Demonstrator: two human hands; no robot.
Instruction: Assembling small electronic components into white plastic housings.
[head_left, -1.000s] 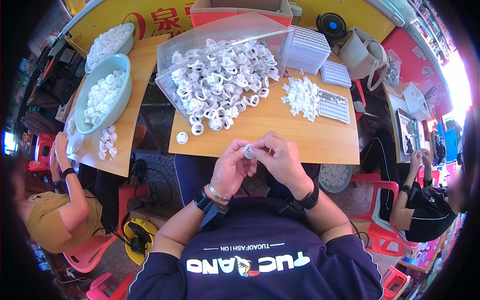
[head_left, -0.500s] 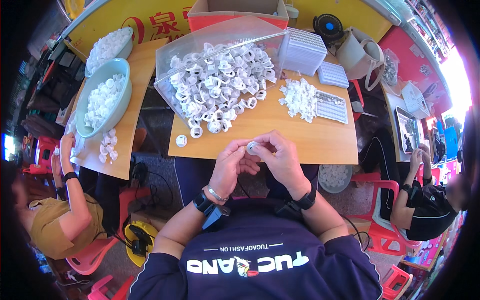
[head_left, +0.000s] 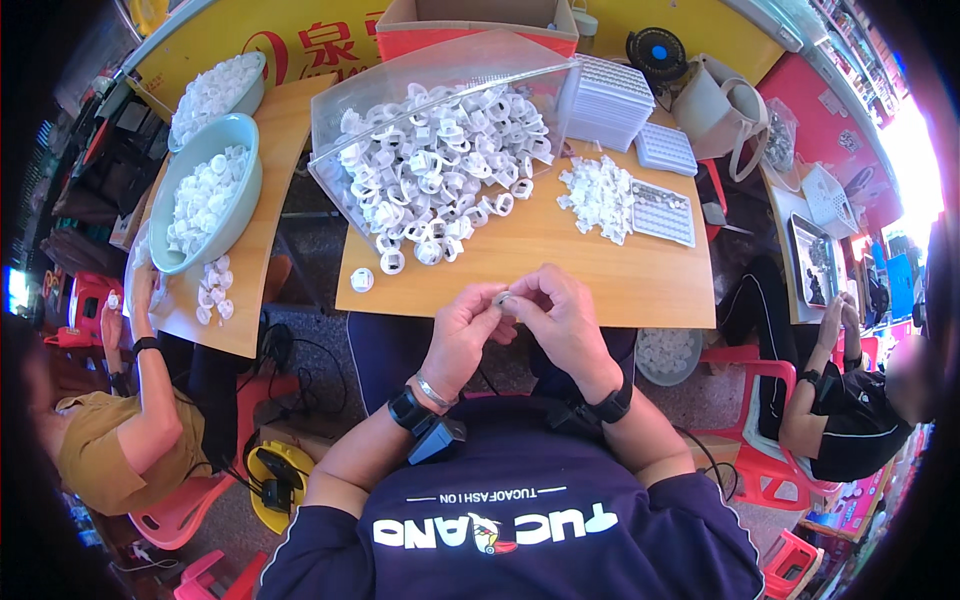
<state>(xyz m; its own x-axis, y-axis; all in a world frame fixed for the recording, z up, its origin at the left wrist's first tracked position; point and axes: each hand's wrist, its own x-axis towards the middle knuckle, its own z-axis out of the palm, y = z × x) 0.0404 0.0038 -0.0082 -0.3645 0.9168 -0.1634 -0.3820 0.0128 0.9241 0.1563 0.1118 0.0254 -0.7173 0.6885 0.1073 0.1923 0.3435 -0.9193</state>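
Note:
Close to the table's near edge, my left hand [head_left: 458, 338] and my right hand [head_left: 562, 318] meet, fingertips together. Between their thumbs and fingers they pinch a small white plastic part [head_left: 502, 298], mostly covered by the fingers. Ahead of them a heap of white ring-shaped plastic parts [head_left: 430, 165] spills from a clear plastic bin [head_left: 335, 120] onto the wooden table [head_left: 620, 285]. One white part [head_left: 362, 280] lies alone left of my hands. To the right is a pile of small white pieces [head_left: 597, 200], beside a white tray [head_left: 664, 225] holding small dark bits.
Stacked white trays [head_left: 608, 105] stand at the back right, near a small black fan [head_left: 655, 55]. A pale green basin [head_left: 252, 185] of white parts sits on the left table. Co-workers are seated left and right. Below the table edge is another tub [head_left: 670, 357].
My fingers have closed further over the small part, and its white face has turned mostly out of sight. My hands stay in nearly the same place.

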